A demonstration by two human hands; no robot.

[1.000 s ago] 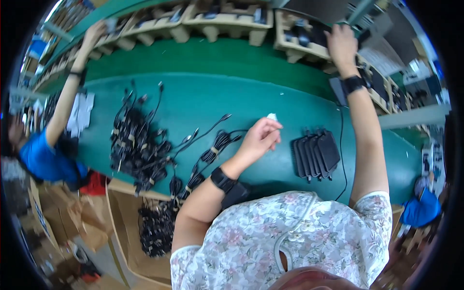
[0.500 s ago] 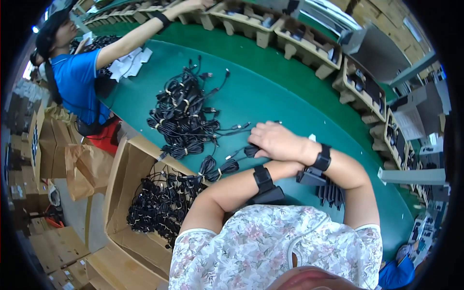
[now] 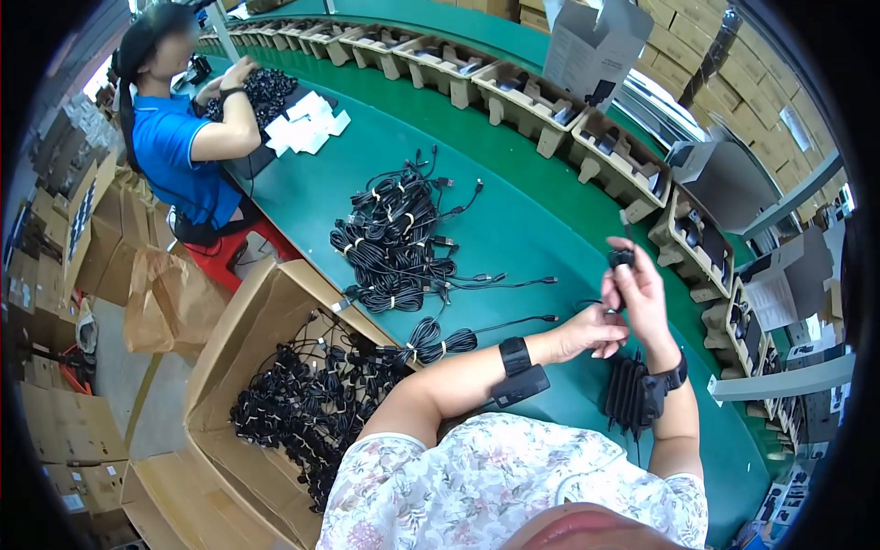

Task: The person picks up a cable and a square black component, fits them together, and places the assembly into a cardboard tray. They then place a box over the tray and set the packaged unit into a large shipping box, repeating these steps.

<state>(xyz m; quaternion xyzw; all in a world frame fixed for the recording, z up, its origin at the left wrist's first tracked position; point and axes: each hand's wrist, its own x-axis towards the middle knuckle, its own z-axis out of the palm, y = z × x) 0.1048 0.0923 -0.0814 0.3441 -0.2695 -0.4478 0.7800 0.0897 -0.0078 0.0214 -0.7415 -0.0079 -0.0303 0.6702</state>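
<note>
My right hand [image 3: 640, 298] is raised over the right part of the green table [image 3: 513, 238], its fingers closed round a small coiled black cable [image 3: 621, 258]. Close below it, my left hand [image 3: 587, 333] has its fingertips drawn together at the lower end of the same cable; the exact pinch is partly hidden. To the left lies a large pile of tied black cables [image 3: 394, 238], with connector ends pointing right. Nearer me, another tied cable [image 3: 435, 341] lies by the box edge. Several black block-like pieces [image 3: 623, 399] stand in a row beside my right wrist.
An open cardboard box [image 3: 215, 376] with many tangled black cables stands at the left. Cardboard trays [image 3: 527, 96] holding parts line the far side. A person in a blue shirt [image 3: 170, 137] works at the far left, near white papers [image 3: 307, 124].
My right hand has moved right and up, carrying the coiled cable off the table. My left hand has come out from under the right forearm. The co-worker's arm has drawn back from the trays.
</note>
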